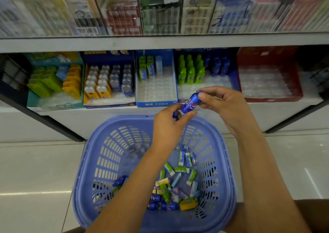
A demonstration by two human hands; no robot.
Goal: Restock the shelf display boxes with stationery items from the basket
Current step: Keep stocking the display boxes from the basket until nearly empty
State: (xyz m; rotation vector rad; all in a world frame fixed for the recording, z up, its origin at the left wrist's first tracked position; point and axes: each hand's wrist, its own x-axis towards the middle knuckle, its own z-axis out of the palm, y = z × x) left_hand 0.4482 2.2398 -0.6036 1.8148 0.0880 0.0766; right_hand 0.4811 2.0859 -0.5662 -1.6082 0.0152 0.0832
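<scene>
A small blue bottle-shaped item [189,103] is held between both hands above the far rim of the blue basket [85,161]. My right hand [220,103] pinches its top end. My left hand [169,124] holds its lower end and has another small blue item [175,116] tucked in its fingers. Several blue, green and yellow stationery pieces [170,190] lie on the basket floor. Straight ahead, the blue display box [235,83] holds green bottles [191,71] and a few blue bottles [218,65].
Other display boxes line the lower shelf: a teal one [55,104], a blue and yellow one [108,104], a blue box with green sticks [154,103], and a red one [270,99] with a bare tray. An upper shelf edge [160,42] overhangs. Tiled floor [35,170] surrounds the basket.
</scene>
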